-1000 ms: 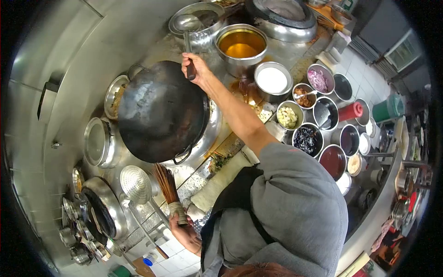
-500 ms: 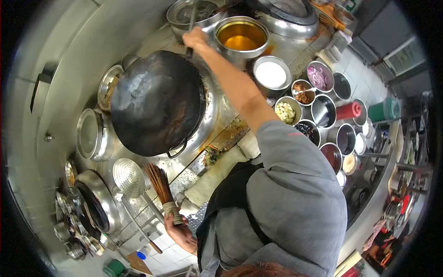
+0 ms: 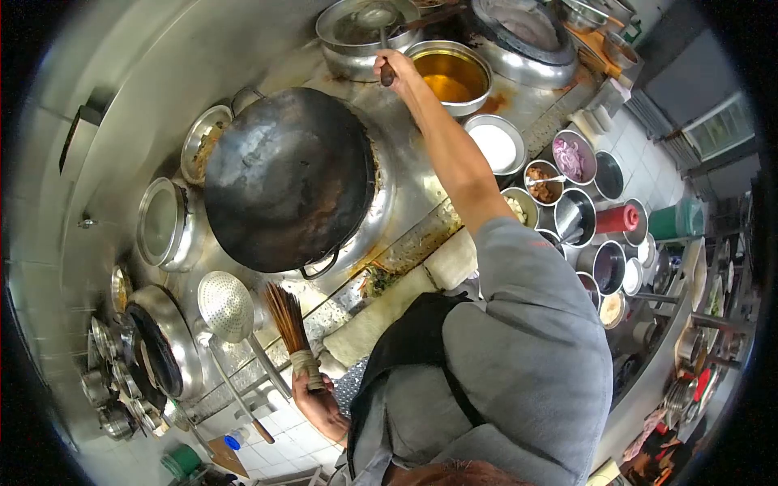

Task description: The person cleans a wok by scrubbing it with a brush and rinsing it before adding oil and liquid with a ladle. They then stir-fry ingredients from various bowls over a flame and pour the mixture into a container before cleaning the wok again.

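Observation:
My left hand (image 3: pixel 319 407), low in the view, is wrapped round the bound grip of a bamboo wok brush (image 3: pixel 288 320), its bristles pointing up toward the wok (image 3: pixel 288 178). My right hand (image 3: pixel 395 63) reaches far across the stove, closed on the wooden handle of a ladle (image 3: pixel 378 14). The ladle's bowl is over the wide metal pot (image 3: pixel 328 36) at the back. Close beside that hand stands a pot of amber oil (image 3: pixel 489 77). The large dark wok sits on its burner between my two hands, with nothing visible in it.
A perforated strainer (image 3: pixel 227 306) and a second long-handled ladle lie left of the brush. A lidded pot (image 3: pixel 158 223) stands behind the wok. To the right are a bowl of white powder (image 3: pixel 493 147), sliced onion (image 3: pixel 570 158), several ingredient tins and a red bottle (image 3: pixel 617 219).
My right hand has moved the ladle slightly, and its bowl now shows over the back pot. The whole view has shifted a little. My left hand still holds the brush.

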`<state>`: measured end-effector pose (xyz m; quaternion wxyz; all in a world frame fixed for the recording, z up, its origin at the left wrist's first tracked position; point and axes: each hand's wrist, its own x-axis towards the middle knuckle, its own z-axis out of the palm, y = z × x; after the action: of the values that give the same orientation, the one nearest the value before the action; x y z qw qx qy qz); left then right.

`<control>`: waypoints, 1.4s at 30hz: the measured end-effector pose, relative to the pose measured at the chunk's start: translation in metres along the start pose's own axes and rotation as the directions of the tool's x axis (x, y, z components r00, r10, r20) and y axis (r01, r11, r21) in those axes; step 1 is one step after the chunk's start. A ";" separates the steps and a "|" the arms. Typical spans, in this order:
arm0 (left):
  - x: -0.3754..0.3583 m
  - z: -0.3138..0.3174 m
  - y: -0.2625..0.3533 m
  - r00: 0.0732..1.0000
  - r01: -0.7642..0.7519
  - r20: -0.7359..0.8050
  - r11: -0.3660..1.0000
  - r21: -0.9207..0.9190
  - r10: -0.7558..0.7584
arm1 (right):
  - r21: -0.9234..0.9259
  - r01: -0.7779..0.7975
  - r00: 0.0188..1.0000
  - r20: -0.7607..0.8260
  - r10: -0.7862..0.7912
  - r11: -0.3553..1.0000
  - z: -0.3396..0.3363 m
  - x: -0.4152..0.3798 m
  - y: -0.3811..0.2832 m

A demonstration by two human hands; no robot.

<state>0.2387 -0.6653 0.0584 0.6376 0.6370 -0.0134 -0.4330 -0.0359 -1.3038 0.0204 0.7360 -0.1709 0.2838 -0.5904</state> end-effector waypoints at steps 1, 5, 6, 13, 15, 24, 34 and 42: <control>0.001 0.002 0.001 1.000 -0.001 -0.006 1.000 -0.012 0.001 | -0.007 -0.011 1.000 0.003 0.011 1.000 -0.001 -0.006 0.000; 0.001 0.013 0.010 1.000 -0.024 0.010 0.999 0.026 0.023 | -0.006 -0.057 0.997 0.060 0.057 0.998 0.017 -0.048 0.008; 0.001 0.014 0.012 1.000 -0.029 0.006 0.999 0.024 0.029 | 0.030 -0.079 0.993 0.088 0.076 0.996 0.018 -0.054 0.012; 0.009 -0.006 0.016 0.990 -0.018 0.138 0.994 0.104 0.003 | 0.397 -0.274 0.939 0.309 0.154 0.876 0.015 -0.105 0.045; 0.009 -0.011 0.017 0.990 -0.016 0.140 0.993 0.120 -0.001 | 0.498 -0.343 0.916 0.366 0.166 0.796 0.014 -0.121 0.048; 0.007 -0.006 0.022 0.991 -0.017 0.131 0.997 0.074 0.007 | 0.004 -0.338 0.872 0.378 0.311 0.941 -0.021 -0.227 0.070; 0.016 -0.020 0.021 0.987 0.039 0.144 0.985 0.171 -0.064 | -0.804 -0.149 0.983 -0.186 -0.005 0.576 -0.070 -0.457 0.086; 0.031 -0.028 0.029 0.966 0.077 0.223 0.969 0.237 -0.131 | -0.972 -0.178 0.911 -0.221 -0.347 0.154 -0.091 -0.531 0.101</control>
<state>0.2896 -0.6665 0.0606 0.5311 0.6489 -0.1049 -0.5346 -0.0893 -0.7582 0.0051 0.3365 -0.4989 0.7294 -0.3254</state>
